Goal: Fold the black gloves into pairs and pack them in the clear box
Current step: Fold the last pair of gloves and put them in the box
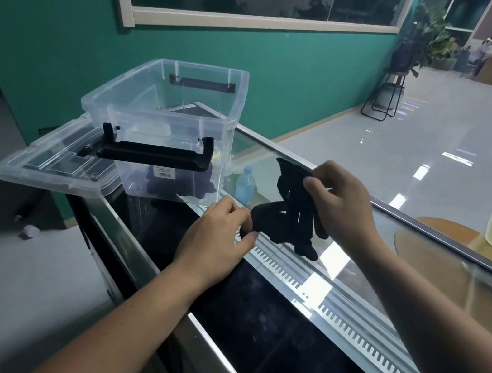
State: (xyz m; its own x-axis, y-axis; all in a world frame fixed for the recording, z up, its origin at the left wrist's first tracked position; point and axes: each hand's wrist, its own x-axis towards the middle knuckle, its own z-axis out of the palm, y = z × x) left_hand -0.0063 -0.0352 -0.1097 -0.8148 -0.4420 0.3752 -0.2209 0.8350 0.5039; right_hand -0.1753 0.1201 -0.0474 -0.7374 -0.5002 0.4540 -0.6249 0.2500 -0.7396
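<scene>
Left hand [216, 233] pinches the low end of the black gloves [290, 224], right hand [340, 203] grips their top, so I think I am folding a pair, and next it must go left into the clear box [187, 100] beyond.

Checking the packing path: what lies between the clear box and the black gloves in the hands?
Head view: a small bottle, apparently beneath the glass counter, shows between the clear box and the black gloves; the glass itself looks bare there.

Barcode label [165, 172] at clear box [168, 97], print unreadable
</scene>
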